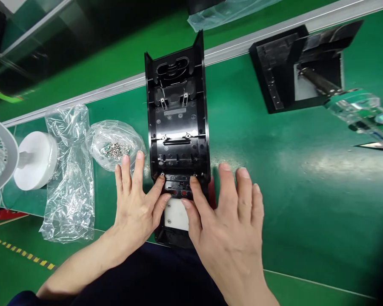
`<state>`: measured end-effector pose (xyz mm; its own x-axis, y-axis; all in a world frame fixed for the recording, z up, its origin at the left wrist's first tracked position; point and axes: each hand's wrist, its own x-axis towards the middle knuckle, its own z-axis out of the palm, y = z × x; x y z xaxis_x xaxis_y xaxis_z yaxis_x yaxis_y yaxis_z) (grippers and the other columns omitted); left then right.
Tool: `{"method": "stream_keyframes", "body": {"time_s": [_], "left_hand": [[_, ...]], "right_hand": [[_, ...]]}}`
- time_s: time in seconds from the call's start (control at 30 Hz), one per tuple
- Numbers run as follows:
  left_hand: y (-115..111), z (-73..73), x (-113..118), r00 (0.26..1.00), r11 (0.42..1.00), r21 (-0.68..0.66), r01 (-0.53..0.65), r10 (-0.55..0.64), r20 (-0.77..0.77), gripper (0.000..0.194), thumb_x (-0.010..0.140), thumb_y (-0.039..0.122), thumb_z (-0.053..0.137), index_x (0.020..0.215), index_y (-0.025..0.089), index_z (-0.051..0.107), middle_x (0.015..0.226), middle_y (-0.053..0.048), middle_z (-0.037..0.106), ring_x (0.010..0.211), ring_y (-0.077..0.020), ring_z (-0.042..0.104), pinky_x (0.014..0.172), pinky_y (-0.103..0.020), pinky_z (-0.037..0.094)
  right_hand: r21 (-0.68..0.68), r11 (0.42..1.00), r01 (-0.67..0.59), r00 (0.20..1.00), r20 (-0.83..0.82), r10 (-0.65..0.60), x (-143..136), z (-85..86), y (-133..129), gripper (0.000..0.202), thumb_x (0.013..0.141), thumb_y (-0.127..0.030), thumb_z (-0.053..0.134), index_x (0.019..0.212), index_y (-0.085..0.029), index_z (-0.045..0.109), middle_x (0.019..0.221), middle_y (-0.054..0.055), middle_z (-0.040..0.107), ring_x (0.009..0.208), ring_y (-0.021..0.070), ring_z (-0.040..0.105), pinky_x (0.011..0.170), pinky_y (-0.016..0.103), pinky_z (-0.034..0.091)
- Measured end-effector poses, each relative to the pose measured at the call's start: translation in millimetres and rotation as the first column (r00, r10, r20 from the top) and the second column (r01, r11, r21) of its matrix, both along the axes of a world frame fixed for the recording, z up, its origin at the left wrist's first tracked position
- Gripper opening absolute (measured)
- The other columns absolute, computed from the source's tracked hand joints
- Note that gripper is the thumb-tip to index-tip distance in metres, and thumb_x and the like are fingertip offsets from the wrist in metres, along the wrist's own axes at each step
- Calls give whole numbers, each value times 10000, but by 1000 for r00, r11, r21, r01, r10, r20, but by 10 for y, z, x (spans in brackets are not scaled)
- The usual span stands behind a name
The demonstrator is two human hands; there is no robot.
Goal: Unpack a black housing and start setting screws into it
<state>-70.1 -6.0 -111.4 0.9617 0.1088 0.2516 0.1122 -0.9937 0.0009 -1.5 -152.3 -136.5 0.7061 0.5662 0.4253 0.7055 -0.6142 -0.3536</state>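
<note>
At the near edge of the green tabletop [274, 178], the left hand [137, 208] and right hand [223, 229] rest flat with each grip released, fingertips pressing the long black plastic housing [178, 123], which is best held square and steady while the small white plate [175, 214] seats.

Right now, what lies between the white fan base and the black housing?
In the head view, a crumpled clear bag and a clear bag of screws lie between white fan base and black housing.
</note>
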Motion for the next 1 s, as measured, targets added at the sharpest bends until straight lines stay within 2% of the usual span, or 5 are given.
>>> {"method": "stream_keyframes", "body": {"time_s": [0.33,0.53,0.7,0.83,1.0], "left_hand": [[-78,80,-226,994,993,-101,69,-60,87,314,865,202,589,1164,108,596,1533,-228,92,1423,-437,60,1060,-712,239],[-260,219,-435,935,848,-434,304,-179,306,136,821,45,574,947,83,607,1150,-119,601,1168,-193,544,1083,-375,437],[-701,-42,-596,755,455,-700,551,-629,185,107,877,173,561,773,145,556,690,33,601,671,-58,568,707,-141,489],[-1093,-311,-712,599,575,-523,630,-788,-145,176,808,232,638,685,142,551,611,5,550,585,-112,531,662,-231,492],[-1392,-530,-791,199,425,-461,779,-865,-462,222,574,277,793,748,173,701,844,-131,663,815,-290,635,720,-454,538]], "right_hand": [[-101,994,50,998,-34,-54,-17,-38,88,335,1074,-269,341,1157,-83,607,1430,185,256,1329,392,232,1045,602,273],[363,931,25,998,-64,-1,-96,18,-142,144,973,-93,511,1067,-77,618,1216,160,509,1147,291,501,973,447,441],[750,374,547,776,-621,109,66,-208,-487,333,890,-202,694,1212,-197,610,849,25,620,769,146,627,712,244,556],[785,5,620,656,-522,545,487,-194,-561,366,724,-67,774,1041,-188,639,992,-9,610,832,57,603,720,135,541],[663,-315,679,683,-415,601,787,378,-350,478,937,-27,125,1001,-84,595,1165,34,545,918,35,585,677,161,534]]}}
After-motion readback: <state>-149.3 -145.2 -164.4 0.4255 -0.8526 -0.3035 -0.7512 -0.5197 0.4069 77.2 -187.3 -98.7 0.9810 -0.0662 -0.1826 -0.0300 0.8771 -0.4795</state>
